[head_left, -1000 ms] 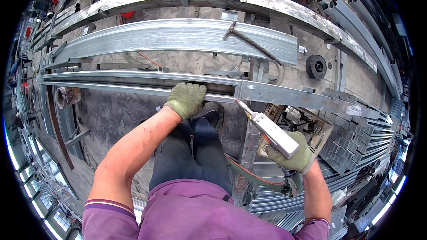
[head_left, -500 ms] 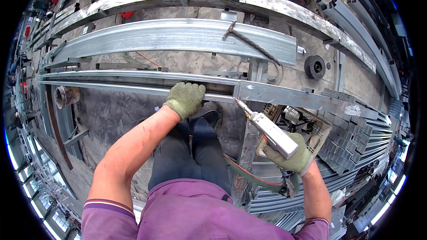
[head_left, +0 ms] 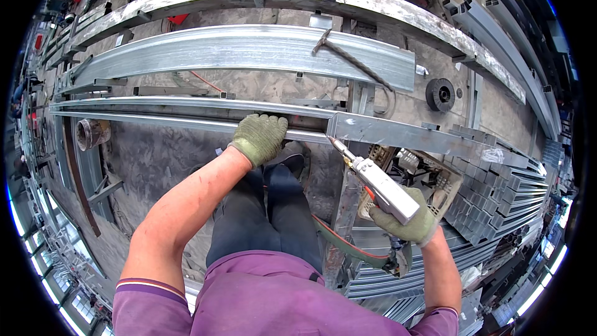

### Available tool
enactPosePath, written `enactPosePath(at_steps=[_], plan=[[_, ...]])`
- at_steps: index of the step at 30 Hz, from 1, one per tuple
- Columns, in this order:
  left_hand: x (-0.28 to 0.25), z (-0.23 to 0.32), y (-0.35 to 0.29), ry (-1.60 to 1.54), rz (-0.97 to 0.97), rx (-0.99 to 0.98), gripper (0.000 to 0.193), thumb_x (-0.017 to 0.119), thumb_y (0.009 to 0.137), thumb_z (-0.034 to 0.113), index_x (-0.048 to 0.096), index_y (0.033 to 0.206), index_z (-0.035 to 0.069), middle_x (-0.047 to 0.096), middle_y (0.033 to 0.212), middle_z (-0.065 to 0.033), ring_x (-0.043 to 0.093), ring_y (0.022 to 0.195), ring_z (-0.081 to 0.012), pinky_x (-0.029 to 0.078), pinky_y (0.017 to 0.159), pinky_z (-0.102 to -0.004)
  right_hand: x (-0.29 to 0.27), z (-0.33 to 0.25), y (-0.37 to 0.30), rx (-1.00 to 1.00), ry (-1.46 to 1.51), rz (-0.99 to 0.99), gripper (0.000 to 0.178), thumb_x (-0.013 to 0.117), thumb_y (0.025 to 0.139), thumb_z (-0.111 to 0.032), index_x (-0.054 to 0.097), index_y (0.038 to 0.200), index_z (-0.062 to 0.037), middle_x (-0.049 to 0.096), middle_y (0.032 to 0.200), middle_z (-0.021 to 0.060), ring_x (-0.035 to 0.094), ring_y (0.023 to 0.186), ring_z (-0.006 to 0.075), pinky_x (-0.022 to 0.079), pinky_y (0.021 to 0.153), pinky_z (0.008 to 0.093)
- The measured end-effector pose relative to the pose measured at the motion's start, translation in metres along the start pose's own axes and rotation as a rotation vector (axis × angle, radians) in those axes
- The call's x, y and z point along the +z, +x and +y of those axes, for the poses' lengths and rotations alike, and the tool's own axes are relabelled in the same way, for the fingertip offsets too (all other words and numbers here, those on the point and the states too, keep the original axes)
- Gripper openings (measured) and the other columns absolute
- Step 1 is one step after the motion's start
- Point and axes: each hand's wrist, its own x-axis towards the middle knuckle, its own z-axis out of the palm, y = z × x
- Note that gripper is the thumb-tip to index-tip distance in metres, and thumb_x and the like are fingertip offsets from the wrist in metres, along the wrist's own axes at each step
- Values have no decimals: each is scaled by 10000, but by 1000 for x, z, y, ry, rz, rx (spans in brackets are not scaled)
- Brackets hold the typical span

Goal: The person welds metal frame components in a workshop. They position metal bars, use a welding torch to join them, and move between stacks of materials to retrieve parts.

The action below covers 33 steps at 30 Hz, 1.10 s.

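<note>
Green left grip [head_left: 260,138] clasps channel edge [head_left: 305,136] near open floor [head_left: 161,155]; right grip [head_left: 415,221] holds tool [head_left: 384,190].

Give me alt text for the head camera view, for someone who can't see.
A gloved right hand holds a pale handheld tool, its tip near a long metal profile that the gloved left hand curls over. Beyond, a hammer lies on a wide metal beam.

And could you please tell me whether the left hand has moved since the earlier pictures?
No, no clear shift either way: the left hand rests on the near metal rail, as far left of the grey bar as before.
</note>
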Motion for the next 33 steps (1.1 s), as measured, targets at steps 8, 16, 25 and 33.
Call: enactPosePath(at_steps=[8, 16, 25, 33], plan=[[-1, -1, -1, 5, 11, 11, 319, 733, 911, 382, 696, 1074, 110, 745, 955, -99, 754, 915, -294, 585, 791, -472, 1, 7, 6, -159, -135, 17, 395, 806, 872, -172, 703, 1231, -44, 708, 801, 89, 700, 651, 266, 573, 609, 371], [1, 0, -1, 0, -1, -7, 391, 779, 883, 421, 670, 1076, 99, 734, 957, -105, 742, 913, -303, 572, 806, -467, 2, 8, 7, -211, -233, 11, 349, 793, 856, -202, 714, 1165, -59, 708, 848, 107, 715, 710, 326, 590, 640, 407], [1, -2, 0, 0, 0, 0, 388, 761, 891, 424, 670, 1079, 96, 736, 952, -110, 745, 908, -302, 576, 809, -469, 2, 10, 6, -220, -265, 21, 400, 783, 846, -201, 708, 1213, -64, 720, 877, 115, 721, 736, 341, 600, 658, 416], [2, -2, -1, -11, 11, 6, 367, 759, 888, 407, 674, 1066, 98, 734, 942, -108, 744, 901, -303, 574, 810, -473, 3, 11, 4, -239, -279, 38, 385, 782, 842, -196, 712, 1198, -67, 722, 880, 112, 721, 740, 339, 603, 665, 416]])
